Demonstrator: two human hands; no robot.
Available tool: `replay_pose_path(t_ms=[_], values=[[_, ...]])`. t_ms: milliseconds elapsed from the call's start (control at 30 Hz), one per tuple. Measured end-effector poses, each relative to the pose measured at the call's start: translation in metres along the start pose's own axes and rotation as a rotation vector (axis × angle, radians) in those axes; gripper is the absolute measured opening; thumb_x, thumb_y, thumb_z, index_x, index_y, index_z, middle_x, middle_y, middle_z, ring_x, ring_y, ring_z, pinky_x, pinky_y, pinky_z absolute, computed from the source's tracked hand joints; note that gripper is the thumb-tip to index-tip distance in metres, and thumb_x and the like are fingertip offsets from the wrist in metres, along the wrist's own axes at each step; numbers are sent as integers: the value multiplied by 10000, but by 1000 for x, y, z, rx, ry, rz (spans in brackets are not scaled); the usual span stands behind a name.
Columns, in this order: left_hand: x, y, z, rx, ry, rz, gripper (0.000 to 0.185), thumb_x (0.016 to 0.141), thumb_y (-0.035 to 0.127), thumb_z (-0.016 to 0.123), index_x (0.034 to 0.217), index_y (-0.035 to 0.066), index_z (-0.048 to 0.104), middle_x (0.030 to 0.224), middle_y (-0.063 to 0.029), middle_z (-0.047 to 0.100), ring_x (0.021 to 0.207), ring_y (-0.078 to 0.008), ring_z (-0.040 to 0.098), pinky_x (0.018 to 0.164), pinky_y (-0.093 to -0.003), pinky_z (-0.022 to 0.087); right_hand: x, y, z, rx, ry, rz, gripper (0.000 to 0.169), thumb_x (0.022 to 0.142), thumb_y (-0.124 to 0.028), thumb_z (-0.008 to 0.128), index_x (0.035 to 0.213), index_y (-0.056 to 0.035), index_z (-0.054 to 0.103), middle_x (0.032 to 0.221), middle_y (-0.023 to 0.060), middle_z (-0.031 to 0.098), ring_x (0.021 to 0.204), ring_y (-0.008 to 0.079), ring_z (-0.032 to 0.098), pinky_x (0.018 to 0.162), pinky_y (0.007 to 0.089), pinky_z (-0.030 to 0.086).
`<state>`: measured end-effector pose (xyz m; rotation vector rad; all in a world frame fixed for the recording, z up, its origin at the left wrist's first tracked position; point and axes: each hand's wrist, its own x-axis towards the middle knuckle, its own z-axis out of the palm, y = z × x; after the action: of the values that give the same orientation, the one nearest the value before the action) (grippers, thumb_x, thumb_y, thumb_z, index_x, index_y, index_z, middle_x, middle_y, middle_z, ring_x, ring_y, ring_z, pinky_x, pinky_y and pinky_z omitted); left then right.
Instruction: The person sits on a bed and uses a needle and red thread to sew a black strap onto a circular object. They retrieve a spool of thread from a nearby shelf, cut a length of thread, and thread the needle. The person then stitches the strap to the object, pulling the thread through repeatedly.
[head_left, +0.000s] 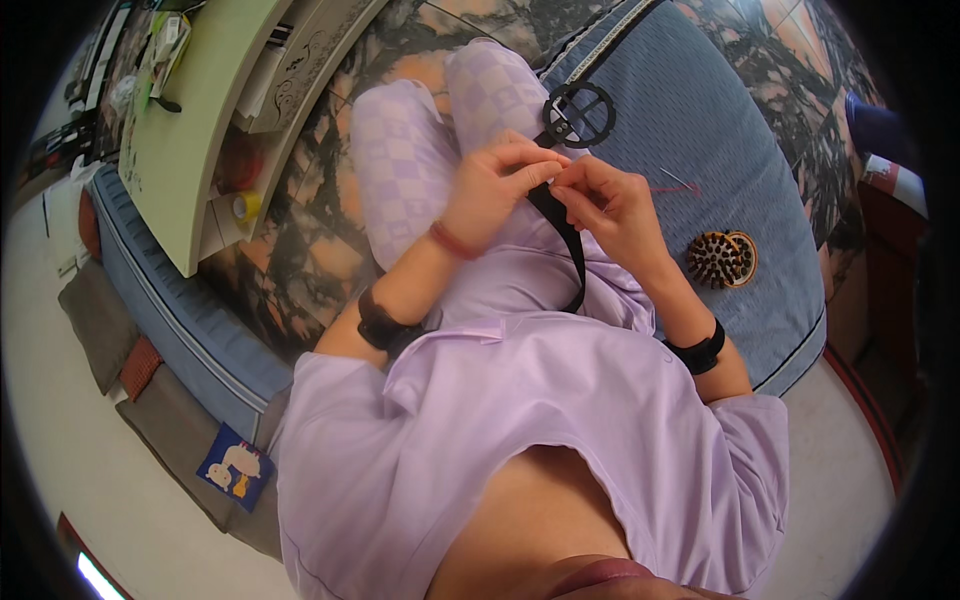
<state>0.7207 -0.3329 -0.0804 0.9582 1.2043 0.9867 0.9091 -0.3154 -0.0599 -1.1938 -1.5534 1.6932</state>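
Observation:
Over my lap, a black belt (567, 234) hangs in a curve from my fingers, and its round black buckle (600, 112) lies beyond them by the blue seat. My left hand (501, 180) pinches the strap just below the buckle. Close against it, my right hand (609, 202) has thumb and fingers bent together at the strap's edge. A tiny pale bit shows between the fingertips, too small to name. Right of that hand, a red thread (694, 189) and a thin, needle-like metal piece (679, 178) lie on the seat.
A round bristled brush (716, 259) rests with its round, wood-coloured rim on the blue padded seat (757, 180). At the left stands a pale green cabinet (202, 97), its open shelf holding a yellow tape roll (245, 205). Marbled tiles (322, 247) cover the floor.

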Motion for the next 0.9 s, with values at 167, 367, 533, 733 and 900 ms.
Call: replay_pose_path(t_ms=[167,367,533,733,900], values=[[0,10,-3,702,66,534,142,808,35,700,918,109,750,804,-53,589,757,-184,612,665,-274,482,1,-8,-9,-56,33,44,47,887,-24,646,877,-6,604,644,5,562,583,60,488,535,232,399],[-5,10,3,780,16,445,58,772,87,747,805,54,711,801,-70,588,736,-218,620,654,-292,488,-1,-1,-6,-182,20,-74,74,868,-14,648,864,-9,574,632,41,539,566,90,449,533,254,386],[-7,10,4,397,-29,186,95,734,92,789,757,51,706,798,-42,590,736,-168,608,688,-290,477,-2,1,-10,-179,49,-76,74,871,-17,648,861,-10,575,646,35,548,566,84,447,529,250,379],[-5,-2,0,156,-84,20,102,743,58,803,742,51,701,820,5,581,788,-101,565,741,-249,445,-2,1,-10,-165,34,-72,70,880,-26,647,868,-8,580,646,13,531,572,65,429,527,239,361],[-4,-11,-3,8,-109,4,132,765,20,787,737,59,665,833,15,582,804,-91,558,751,-237,438,-4,7,-9,-53,4,1,77,885,-37,652,910,-14,583,629,-14,480,576,49,402,520,237,330]])
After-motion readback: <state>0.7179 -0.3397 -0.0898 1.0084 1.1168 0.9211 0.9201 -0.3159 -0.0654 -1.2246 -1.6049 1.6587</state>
